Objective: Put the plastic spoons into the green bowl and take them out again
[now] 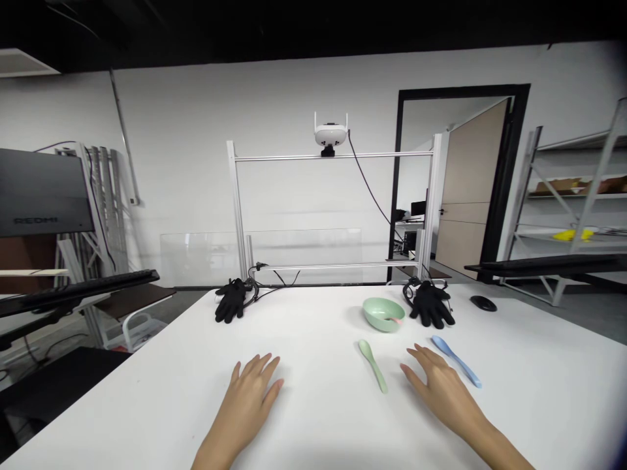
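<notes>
My left hand is palm down over the left part of the white table, fingers spread, holding nothing. On the other side, my right hand is open too, its fingers apart between two spoons. The green spoon lies to its left, bowl end pointing away from me. To its right lies the blue spoon, slanting down to the right and close to my fingers. Beyond the green spoon stands a light green bowl, with a small pinkish piece, partly hidden, inside it.
Black gloves with cables lie at the table's far side, one at left and one at right. A black mouse sits farther right. Behind the table rises a metal frame carrying a white camera device.
</notes>
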`<state>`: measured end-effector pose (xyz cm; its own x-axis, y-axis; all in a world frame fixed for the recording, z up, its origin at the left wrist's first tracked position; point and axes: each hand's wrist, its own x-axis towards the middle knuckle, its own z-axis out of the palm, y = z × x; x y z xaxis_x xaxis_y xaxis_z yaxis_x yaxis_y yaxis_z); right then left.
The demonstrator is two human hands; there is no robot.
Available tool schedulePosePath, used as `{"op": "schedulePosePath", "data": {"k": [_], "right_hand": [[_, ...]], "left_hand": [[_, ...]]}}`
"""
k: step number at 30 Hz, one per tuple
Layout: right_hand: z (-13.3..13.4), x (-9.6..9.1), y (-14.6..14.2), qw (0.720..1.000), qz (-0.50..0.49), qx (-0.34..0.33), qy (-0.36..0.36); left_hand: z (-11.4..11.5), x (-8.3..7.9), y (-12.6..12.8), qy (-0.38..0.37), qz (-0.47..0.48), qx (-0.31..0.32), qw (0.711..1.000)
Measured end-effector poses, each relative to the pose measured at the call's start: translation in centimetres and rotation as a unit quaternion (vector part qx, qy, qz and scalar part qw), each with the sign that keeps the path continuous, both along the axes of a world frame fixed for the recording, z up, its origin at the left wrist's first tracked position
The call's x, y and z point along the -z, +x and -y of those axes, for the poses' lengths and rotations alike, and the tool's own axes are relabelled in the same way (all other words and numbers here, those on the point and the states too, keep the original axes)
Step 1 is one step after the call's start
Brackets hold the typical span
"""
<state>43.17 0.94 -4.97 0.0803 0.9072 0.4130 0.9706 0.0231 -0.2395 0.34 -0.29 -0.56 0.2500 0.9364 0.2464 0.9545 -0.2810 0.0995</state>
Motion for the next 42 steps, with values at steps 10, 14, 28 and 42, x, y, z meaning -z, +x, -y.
{"op": "schedulePosePath", "data": {"k": [10, 14, 28, 42], "right_hand": [[-0.1, 0.3, 0.1, 1.0, -0.017, -0.006, -0.006], [-1.1, -0.6, 0.1, 1.0, -0.025, -0.01, 0.003], [-12.7, -7.9, 1.1, 0.992, 0.046, 0.056, -0.1], [-18.3, -6.6, 1.7, 0.97, -0.006, 0.122, -0.209]], "left_hand": [[-0.2, 0.5, -0.2, 0.016, 0.008, 0.01, 1.0], [-0.2, 0.5, -0.1, 0.012, 0.008, 0.009, 1.0], [0.1, -0.1, 0.2, -0.003, 0.002, 0.004, 1.0], [0.1, 0.7, -0.6, 0.001, 0.017, 0.003, 1.0]]}}
